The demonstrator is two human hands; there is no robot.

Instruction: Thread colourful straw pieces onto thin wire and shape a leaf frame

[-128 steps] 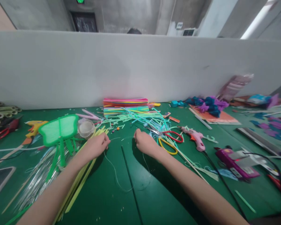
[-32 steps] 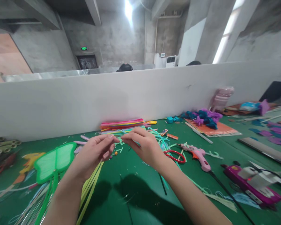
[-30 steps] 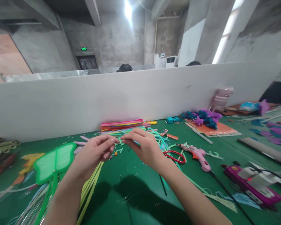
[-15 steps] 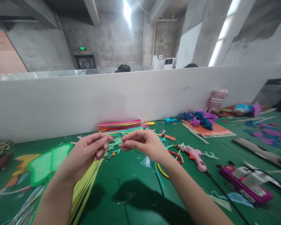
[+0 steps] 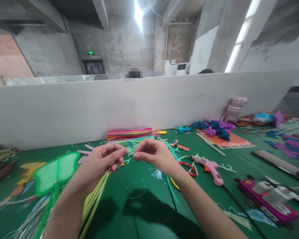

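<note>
At left hand point(image 5: 99, 164), with thumb and forefinger bent close at the tips; at right hand point(image 5: 158, 157), with the same fingers curled into almost a ring. Cannot tell whether pinching anything, being too fine to see there. Between the two hands, only a narrow gap. Below them, in a shallow curve over green table point(image 5: 139, 174), a thin clear thread point(image 5: 136, 198), with ends impossible to follow. Near the left fingertips, an orange bead point(image 5: 122, 164); under the left wrist, yellow strips point(image 5: 97, 192). Beyond the hands, bundle of coloured stems point(image 5: 129, 133). Farther to the right, pink glue gun point(image 5: 211, 166) and purple power strip point(image 5: 267, 199).
</note>
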